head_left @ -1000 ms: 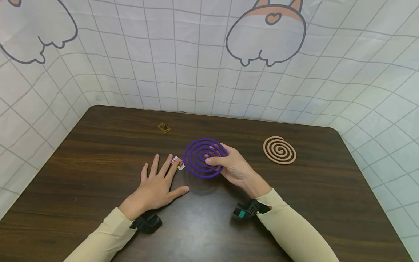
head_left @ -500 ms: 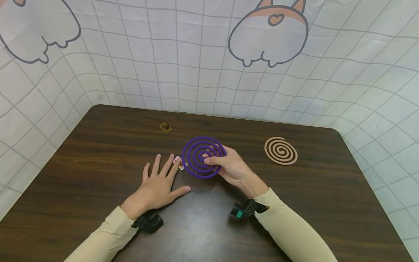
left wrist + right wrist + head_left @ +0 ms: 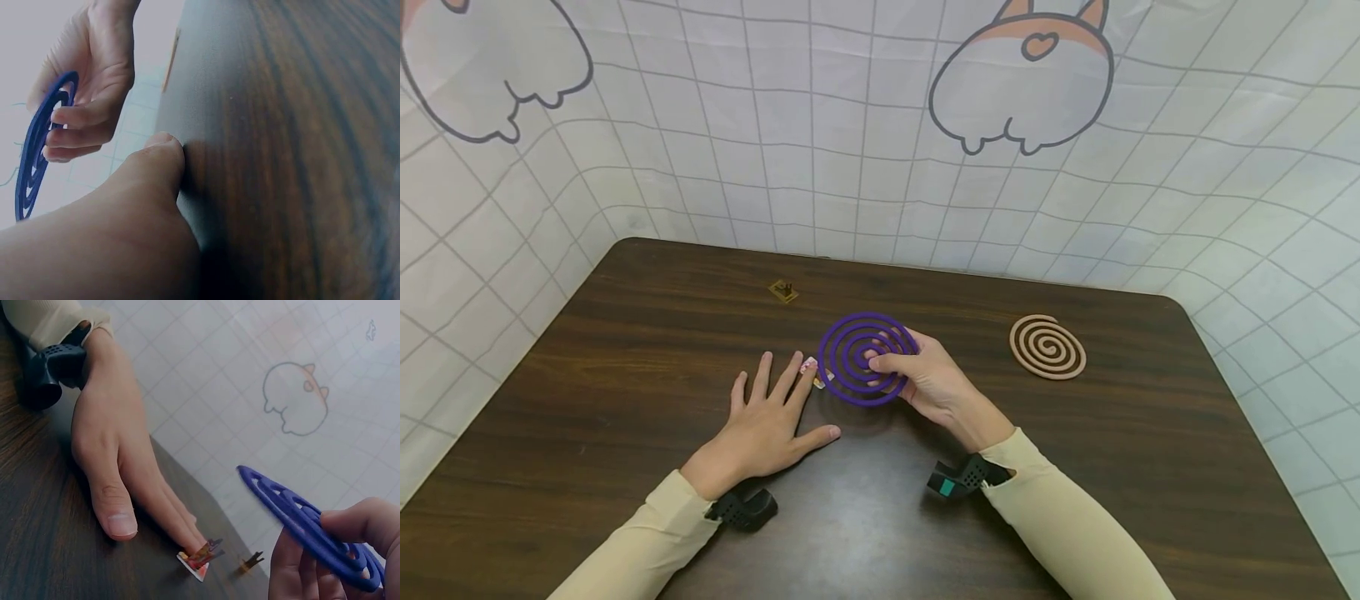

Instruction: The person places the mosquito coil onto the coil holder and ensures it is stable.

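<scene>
Right hand (image 3: 942, 387): your grip pinches the purple spiral (image 3: 859, 361) near its middle, thumb on the near face, fingers behind. You hold the spiral tilted and clear of the worktop (image 3: 587, 400), just beyond and to the right of your left hand (image 3: 760, 437). That hand lies palm down, fingers spread, holding nothing; its index fingertip touches a small printed card (image 3: 817, 383), partly behind the spiral in the head view. From your right wrist, small shapes seem to stand up from the card, though blur leaves this unsure. Farther back, a small gold piece (image 3: 783, 291). Off to your right, a tan spiral (image 3: 1048, 347) lies flat, well apart from both hands. Gridded sheet (image 3: 737, 167) behind the worktop.
</scene>
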The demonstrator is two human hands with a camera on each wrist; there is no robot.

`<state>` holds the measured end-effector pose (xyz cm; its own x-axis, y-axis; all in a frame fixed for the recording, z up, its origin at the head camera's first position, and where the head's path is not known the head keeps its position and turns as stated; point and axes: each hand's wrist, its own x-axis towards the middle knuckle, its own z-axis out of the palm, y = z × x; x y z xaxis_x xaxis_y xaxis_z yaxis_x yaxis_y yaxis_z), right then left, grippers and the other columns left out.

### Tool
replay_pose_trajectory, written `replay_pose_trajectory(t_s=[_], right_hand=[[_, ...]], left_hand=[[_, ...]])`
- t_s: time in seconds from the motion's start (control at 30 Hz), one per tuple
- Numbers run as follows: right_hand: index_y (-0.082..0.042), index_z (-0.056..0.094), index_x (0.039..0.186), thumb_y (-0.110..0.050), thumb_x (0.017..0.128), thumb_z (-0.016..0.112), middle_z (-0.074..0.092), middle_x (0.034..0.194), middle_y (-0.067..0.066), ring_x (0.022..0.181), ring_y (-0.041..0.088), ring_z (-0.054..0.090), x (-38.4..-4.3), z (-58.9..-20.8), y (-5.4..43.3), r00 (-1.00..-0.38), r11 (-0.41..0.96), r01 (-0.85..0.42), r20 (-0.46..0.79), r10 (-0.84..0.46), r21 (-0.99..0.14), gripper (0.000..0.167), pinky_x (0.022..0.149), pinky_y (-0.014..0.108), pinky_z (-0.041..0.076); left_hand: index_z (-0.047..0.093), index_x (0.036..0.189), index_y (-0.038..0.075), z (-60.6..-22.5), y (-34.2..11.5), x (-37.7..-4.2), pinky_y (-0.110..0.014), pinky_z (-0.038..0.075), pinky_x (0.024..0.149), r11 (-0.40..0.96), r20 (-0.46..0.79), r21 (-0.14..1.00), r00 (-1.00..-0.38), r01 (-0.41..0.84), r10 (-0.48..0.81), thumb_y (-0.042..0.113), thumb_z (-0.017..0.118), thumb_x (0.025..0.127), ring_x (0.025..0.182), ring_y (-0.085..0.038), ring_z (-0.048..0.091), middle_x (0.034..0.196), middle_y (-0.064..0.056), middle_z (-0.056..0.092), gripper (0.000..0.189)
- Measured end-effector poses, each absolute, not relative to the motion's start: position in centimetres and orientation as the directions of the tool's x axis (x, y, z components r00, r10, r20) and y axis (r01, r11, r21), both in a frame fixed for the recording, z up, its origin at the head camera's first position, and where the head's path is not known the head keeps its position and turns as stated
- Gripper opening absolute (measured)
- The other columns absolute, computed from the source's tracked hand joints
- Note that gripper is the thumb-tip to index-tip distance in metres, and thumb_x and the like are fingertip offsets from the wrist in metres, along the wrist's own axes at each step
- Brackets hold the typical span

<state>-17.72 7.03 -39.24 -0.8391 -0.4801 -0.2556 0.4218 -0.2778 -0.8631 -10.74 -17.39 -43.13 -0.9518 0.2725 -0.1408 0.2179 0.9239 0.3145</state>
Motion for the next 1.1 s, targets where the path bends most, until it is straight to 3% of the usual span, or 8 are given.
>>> replay_pose_trajectory(t_s=[0.53, 0.77, 1.1], right_hand=[[0.000, 0.054, 0.137, 0.006, 0.095, 0.064, 0.075, 0.103, 0.000, 0.090, 0.009, 0.076, -18.2, -39.3, 6.3, -0.838, -0.273, 0.428, -0.266, -0.476, -0.862, 0.043, 0.079, 0.025, 0.063], [-0.001, 0.057, 0.135, 0.006, 0.096, 0.065, 0.076, 0.102, 0.000, 0.087, 0.010, 0.076, -18.7, -39.4, 5.8, -0.839, -0.258, 0.426, -0.273, -0.470, -0.867, 0.040, 0.077, 0.025, 0.063], [0.000, 0.055, 0.142, 0.005, 0.094, 0.068, 0.075, 0.111, 0.008, 0.089, 0.013, 0.077, -19.4, -40.0, 4.8, -0.832, -0.223, 0.439, -0.299, -0.468, -0.871, 0.050, 0.079, 0.028, 0.064]], left_hand=[[0.022, 0.167, 0.013, -42.9, -17.5, -10.7, -0.078, 0.001, 0.122, 0.922, -0.166, 0.325, -0.947, 0.209, 0.273, 0.077, 0.049, 0.095, 0.161, -0.048, -0.010, 0.177, -0.010, 0.005, 0.100], [0.014, 0.168, 0.018, -42.9, -17.4, -10.8, -0.078, 0.001, 0.122, 0.923, -0.166, 0.322, -0.947, 0.211, 0.275, 0.078, 0.049, 0.094, 0.161, -0.048, -0.010, 0.177, -0.010, 0.005, 0.101], [0.018, 0.168, 0.018, -42.7, -17.4, -10.8, -0.078, 0.001, 0.121, 0.921, -0.164, 0.331, -0.948, 0.206, 0.272, 0.076, 0.051, 0.095, 0.161, -0.050, -0.009, 0.177, -0.010, 0.006, 0.099]])
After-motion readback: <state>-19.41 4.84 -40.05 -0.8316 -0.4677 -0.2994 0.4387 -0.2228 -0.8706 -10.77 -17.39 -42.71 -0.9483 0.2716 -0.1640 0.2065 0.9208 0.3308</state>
